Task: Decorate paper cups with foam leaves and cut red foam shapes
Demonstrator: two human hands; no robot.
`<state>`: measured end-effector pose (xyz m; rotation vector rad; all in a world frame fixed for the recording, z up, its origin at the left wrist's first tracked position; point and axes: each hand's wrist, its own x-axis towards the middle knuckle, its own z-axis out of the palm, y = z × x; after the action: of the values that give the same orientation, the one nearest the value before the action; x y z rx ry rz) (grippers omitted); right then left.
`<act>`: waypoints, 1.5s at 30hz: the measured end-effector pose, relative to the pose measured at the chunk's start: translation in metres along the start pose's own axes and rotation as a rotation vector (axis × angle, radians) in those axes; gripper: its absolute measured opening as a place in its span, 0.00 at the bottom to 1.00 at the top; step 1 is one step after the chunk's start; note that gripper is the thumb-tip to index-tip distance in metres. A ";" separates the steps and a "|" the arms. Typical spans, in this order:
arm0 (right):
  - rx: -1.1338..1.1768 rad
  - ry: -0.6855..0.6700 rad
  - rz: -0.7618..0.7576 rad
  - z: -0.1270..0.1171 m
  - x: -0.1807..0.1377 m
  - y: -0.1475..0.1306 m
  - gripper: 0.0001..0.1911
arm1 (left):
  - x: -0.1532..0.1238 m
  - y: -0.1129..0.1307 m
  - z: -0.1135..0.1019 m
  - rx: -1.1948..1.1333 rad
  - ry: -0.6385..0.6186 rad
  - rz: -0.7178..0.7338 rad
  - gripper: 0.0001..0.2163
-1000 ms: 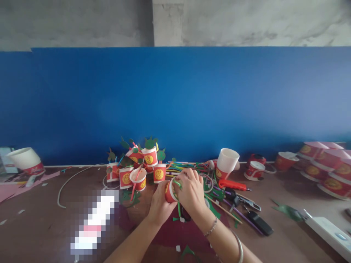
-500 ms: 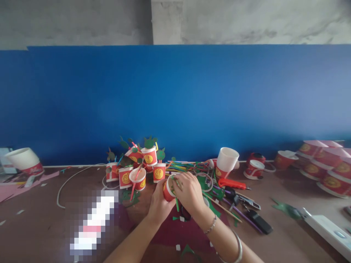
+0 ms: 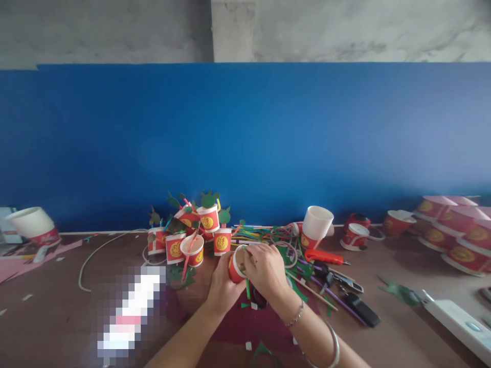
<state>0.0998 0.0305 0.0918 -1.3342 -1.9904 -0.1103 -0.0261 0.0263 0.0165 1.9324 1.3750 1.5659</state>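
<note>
My left hand is wrapped round a small red paper cup held just above the brown table. My right hand is closed at the cup's rim, its fingers pinching a thin green strip that hangs down below the cup. Behind the cup stands a cluster of similar red and white cups with green cut-out leaves and straws stuck in them.
A pile of coloured straws, a red utility knife, scissors and a black object lie to the right. A white cup and stacked red cups stand further right. A blue wall rises behind the table.
The cup and both hands have shifted slightly left and down. My right fingers have settled closer over the cup's rim.
</note>
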 end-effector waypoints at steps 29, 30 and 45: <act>0.859 -0.498 0.335 -0.022 0.010 0.009 0.11 | -0.003 0.000 -0.001 -0.268 -0.115 -0.005 0.27; 0.858 -0.488 0.332 -0.022 0.010 0.008 0.10 | -0.003 0.001 -0.001 -0.269 -0.112 0.002 0.27; 0.468 -0.115 0.030 -0.013 0.009 0.006 0.12 | 0.000 0.002 -0.001 -0.210 -0.042 -0.073 0.25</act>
<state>0.1097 0.0343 0.1047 -1.0811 -1.9312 0.4306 -0.0261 0.0253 0.0186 1.7617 1.1978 1.5582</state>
